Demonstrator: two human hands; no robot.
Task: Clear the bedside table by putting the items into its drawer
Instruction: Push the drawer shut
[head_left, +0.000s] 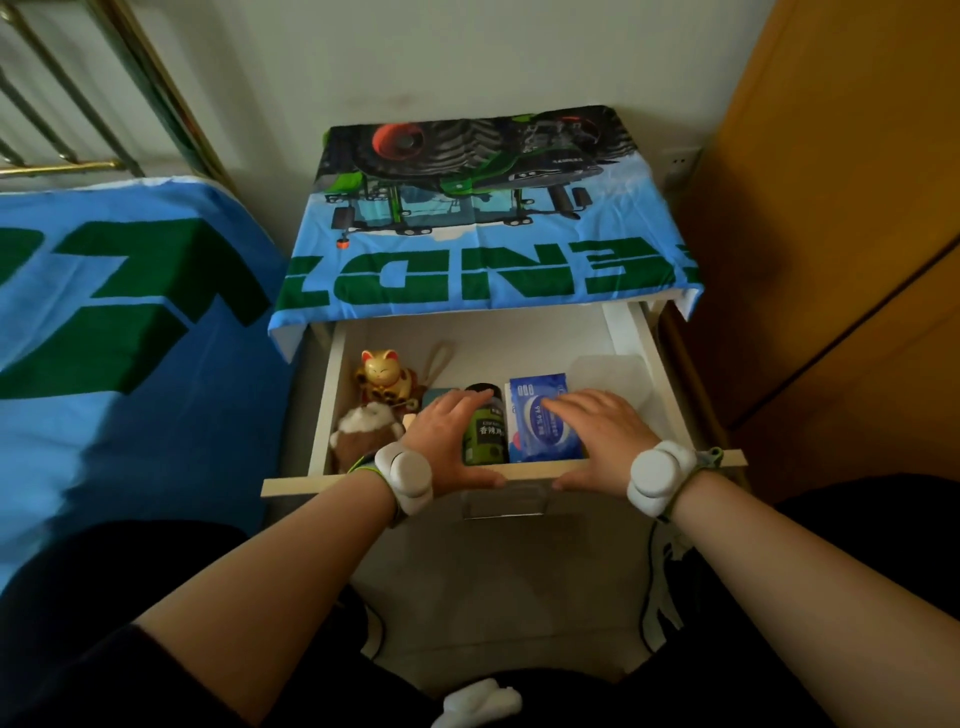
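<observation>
The bench's (493, 571) open drawer (638, 340) held a gold cat (382, 371) by its left wall, and a green jar (485, 436) labelled 香辣 beside a blue packet (545, 441) at its front edge. The left hand (447, 441) rested loose-fingered on the jar, the right hand (602, 431) flat on the packet.

Inside the open drawer (645, 358): left hand (445, 441) against the green bottle (486, 439); right hand (600, 434) flat on the blue packet (530, 434).

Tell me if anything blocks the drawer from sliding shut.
Only the hands: the left hand rests on the green bottle and the right hand on the blue wipes pack, reaching over the drawer front. Nothing else visibly does.
</observation>
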